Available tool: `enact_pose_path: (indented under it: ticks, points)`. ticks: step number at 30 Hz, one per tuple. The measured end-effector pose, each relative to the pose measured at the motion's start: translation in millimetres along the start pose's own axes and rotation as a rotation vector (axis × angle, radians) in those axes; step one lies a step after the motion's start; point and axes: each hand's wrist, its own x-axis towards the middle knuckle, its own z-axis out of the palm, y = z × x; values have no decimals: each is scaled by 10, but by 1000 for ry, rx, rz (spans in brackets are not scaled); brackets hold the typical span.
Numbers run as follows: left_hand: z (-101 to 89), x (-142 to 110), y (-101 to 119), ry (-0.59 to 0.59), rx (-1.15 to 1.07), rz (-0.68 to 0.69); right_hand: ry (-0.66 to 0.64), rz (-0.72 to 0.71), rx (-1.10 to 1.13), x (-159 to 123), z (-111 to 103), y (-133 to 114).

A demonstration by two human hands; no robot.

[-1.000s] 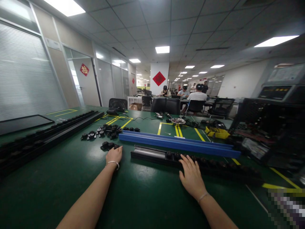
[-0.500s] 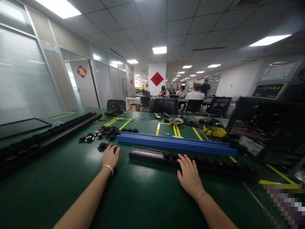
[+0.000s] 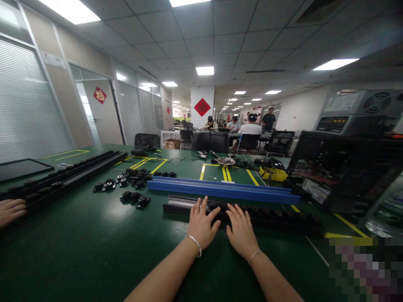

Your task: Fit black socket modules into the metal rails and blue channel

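Observation:
My left hand [image 3: 203,225] reaches over the black rail [image 3: 172,208], its fingers spread over the silver channel beside the row of small black parts [image 3: 278,212]. Close by on the right, my right hand [image 3: 242,234] lies with fingers stretched out over the same row. No part shows in either hand, though the undersides of the fingers are hidden. Several loose black parts [image 3: 135,198] lie left of the rail, with a bigger heap [image 3: 136,178] behind them. Along the far side of the rail runs a long blue rail [image 3: 220,188].
At the left edge another person's hand [image 3: 11,211] is by a long black rail [image 3: 91,171] filled with parts. A metal dish [image 3: 226,161], a yellow bin [image 3: 273,174] and cables are farther back. An open computer case [image 3: 340,167] stands at right.
My left hand has moved right, from the loose parts to the black rail beside my right hand. Another person's hand has come into view at the left edge.

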Motion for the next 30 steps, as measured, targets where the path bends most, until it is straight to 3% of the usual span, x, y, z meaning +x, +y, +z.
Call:
enact_pose_path:
  ticks: [3,6,30]
  points:
    - [198,20,97,-43,21,-71,-6,3,-6,3,-1,-6]
    - [269,19,91,-62,56,-72,-16,17,0,10,-2,-15]
    - [193,33,101,-65,288,-66,18,18,23,11,13,-9]
